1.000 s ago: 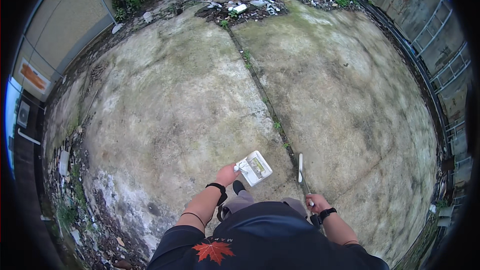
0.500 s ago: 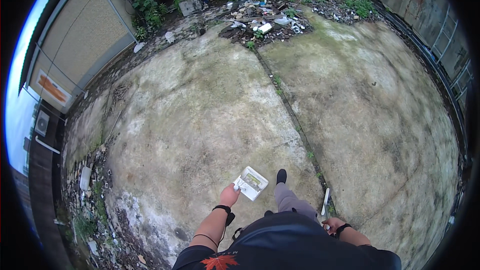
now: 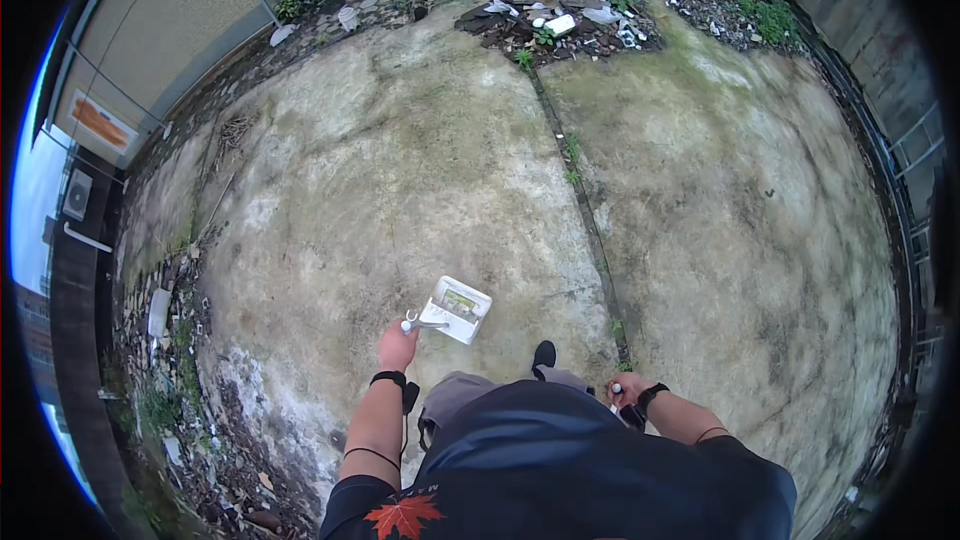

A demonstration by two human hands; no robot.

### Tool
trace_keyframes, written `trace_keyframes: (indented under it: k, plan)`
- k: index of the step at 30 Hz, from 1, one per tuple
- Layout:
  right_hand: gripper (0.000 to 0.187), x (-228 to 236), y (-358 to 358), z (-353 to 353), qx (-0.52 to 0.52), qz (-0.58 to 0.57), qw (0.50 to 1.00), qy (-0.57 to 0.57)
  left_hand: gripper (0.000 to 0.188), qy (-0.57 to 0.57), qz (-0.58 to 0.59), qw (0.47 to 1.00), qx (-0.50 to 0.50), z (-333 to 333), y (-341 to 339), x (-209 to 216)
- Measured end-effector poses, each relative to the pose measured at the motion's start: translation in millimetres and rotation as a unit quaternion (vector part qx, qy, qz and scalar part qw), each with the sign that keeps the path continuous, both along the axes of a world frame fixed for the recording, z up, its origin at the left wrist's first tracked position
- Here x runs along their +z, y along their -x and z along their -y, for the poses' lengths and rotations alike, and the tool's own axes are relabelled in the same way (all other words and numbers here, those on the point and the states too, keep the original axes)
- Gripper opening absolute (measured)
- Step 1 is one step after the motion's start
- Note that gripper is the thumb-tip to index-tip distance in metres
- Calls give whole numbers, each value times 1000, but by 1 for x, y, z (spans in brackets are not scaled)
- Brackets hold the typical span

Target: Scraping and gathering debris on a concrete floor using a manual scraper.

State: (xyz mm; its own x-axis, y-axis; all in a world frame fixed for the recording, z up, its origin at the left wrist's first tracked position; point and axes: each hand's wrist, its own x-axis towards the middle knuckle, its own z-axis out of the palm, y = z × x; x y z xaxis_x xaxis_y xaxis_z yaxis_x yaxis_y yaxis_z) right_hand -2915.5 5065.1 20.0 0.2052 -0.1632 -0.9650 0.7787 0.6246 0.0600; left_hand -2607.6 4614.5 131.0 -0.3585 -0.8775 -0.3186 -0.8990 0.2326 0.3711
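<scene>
My left hand (image 3: 398,348) is closed round the top of a long-handled dustpan's pale handle. The white dustpan (image 3: 462,326) hangs or rests low ahead of me, with a yellow-green and grey patch showing inside it. At my right side, my right hand (image 3: 628,389) is closed on a white-tipped handle (image 3: 616,388), which looks like a broom's. The lower end of that handle is hidden behind my hand and body. Whether the dustpan touches the ground I cannot tell.
Stained concrete (image 3: 480,190) stretches ahead, split by a weedy seam (image 3: 585,220). A rubble heap (image 3: 560,10) lies at the far end, and more debris (image 3: 170,390) along the left. A beige wall (image 3: 180,30) stands left; metal ladders (image 3: 918,145) lean at the right.
The dustpan and my left hand have moved left and farther ahead. My right hand has moved up and left; the white broom head beside it has gone out of sight. The view has shifted.
</scene>
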Motion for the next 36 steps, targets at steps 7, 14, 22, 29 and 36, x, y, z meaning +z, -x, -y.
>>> trace_keyframes:
  k: [7, 14, 22, 29, 36]
  plan:
    - [8, 25, 105, 209, -157, 46, 977, 134, 31, 12, -72, 997, 16, 115, 50, -20]
    - [14, 83, 92, 304, -253, 26, 961, 108, 31, -17, -145, 989, 10, 265, 66, -19]
    - [7, 100, 41, 368, -251, -55, 966, -2, 29, -26, -154, 987, -42, 411, 97, -42]
    - [22, 34, 88, 436, -306, 80, 948, -21, 35, -10, -60, 996, -61, 506, 147, -64]
    - [19, -9, 242, 597, -302, 143, 942, -36, 39, 26, -10, 999, 28, 624, 189, -11]
